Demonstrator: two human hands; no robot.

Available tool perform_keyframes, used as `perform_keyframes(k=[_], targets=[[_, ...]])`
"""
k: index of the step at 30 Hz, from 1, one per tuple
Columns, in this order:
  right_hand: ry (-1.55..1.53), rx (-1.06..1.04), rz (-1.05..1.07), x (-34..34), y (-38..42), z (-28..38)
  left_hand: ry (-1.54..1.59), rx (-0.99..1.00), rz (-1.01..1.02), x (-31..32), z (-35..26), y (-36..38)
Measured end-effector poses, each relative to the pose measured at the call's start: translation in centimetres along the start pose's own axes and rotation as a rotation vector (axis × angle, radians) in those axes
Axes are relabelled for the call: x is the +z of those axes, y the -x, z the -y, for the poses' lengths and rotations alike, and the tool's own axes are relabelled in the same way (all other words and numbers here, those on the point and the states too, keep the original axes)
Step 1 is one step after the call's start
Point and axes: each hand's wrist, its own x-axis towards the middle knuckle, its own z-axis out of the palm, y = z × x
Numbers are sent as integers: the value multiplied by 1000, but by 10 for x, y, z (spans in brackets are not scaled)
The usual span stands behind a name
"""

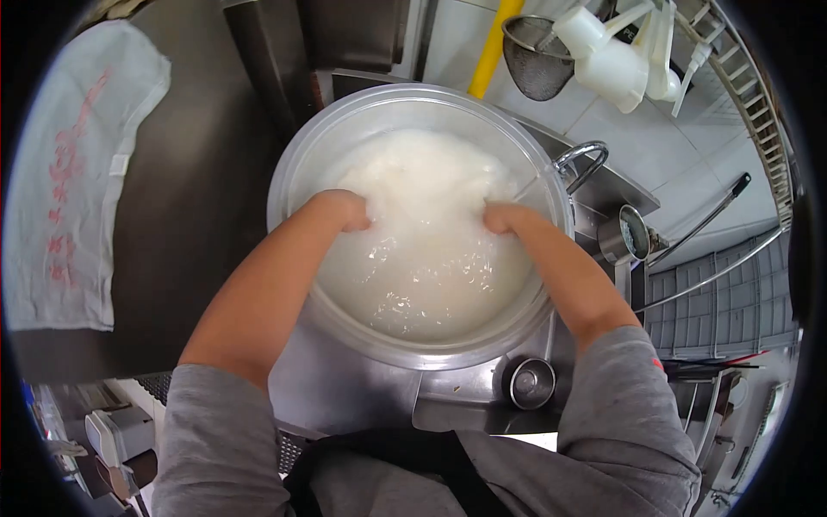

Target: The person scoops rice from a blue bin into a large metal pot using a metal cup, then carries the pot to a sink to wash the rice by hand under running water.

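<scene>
A large translucent round tub (392,351) stands over a metal sink. It holds cloudy water with a pale white mass (422,164) heaped toward the far side. My left hand (348,209) dips into the mass at its left, with the fingers hidden under the white. On the right, my right hand (500,217) is sunk in the same way, and its fingers are out of sight too. Whether either hand holds anything cannot be seen.
A white cloth bag (65,181) with red writing lies on the left counter. A faucet (588,157) stands beside the tub's right rim. A metal cup (531,383) sits below. A strainer (538,65) and white scoops (612,69) hang at the upper right.
</scene>
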Motion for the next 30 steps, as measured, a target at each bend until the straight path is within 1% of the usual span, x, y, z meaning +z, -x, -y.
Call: perform_keyframes(k=[1, 2, 3, 4, 5, 6, 8, 10, 12, 13, 14, 15, 16, 18, 19, 20, 21, 22, 23, 24, 25, 27, 28, 30], targets=[[-38, 35, 35, -10, 37, 29, 96, -54, 103, -3, 1, 16], [8, 34, 61, -19, 70, 55, 190, -106, 207, -2, 4, 26], [28, -80, 154, -9, 71, 58, 197, -112, 202, 6, 7, 31], [53, -193, 249, 1, 71, 61, 104, -115, 103, 17, 9, 32], [20, -254, 106, 9, 84, 73, 10, -121, 2, 27, 12, 33], [-14, -314, -37, 19, 99, 88, 19, -129, -5, 31, 13, 33], [121, -403, -77, 47, 91, 117, -104, -53, -379, 37, 5, 29], [240, -482, -63, 61, 79, 157, -71, -56, -405, 41, 4, 26], [415, -537, -108, 42, 78, 199, -103, -86, -638, 46, 6, 23], [500, -473, 14, 28, 66, 226, -99, -98, -635, 50, 7, 19], [584, -410, 132, 13, 51, 243, 4, -94, -627, 55, 8, 14], [527, -365, 61, 8, 28, 244, 104, -93, -619, 57, 10, 13], [466, -324, -8, 5, 3, 246, 100, -113, -614, 54, 6, 27], [19, -318, -231, -13, -23, 228, 278, -65, -473, 42, -11, 70], [116, -240, -281, -19, -49, 222, 278, -89, -465, 42, -10, 72], [212, -160, -329, -24, -74, 215, 309, -105, -403, 45, -8, 73], [340, -132, -228, -43, -73, 202, 347, -119, -341, 47, -8, 73], [279, -87, -245, -44, -100, 179, 360, -135, -333, 46, -7, 73], [326, -26, -145, -65, -84, 167, 327, -139, -265, 43, -6, 73], [367, -21, -250, -73, -76, 154, 294, -138, -200, 40, -4, 71], [247, 153, -217, -72, -101, 132, 309, -142, -198, 41, -3, 67], [247, 127, -254, -79, -77, 104, 196, -121, -109, 45, -2, 59], [254, 130, -252, -76, -70, 87, 202, -118, -112, 44, -3, 58], [109, 195, -336, -68, -56, 58, 87, -53, 55, 40, -5, 57]])
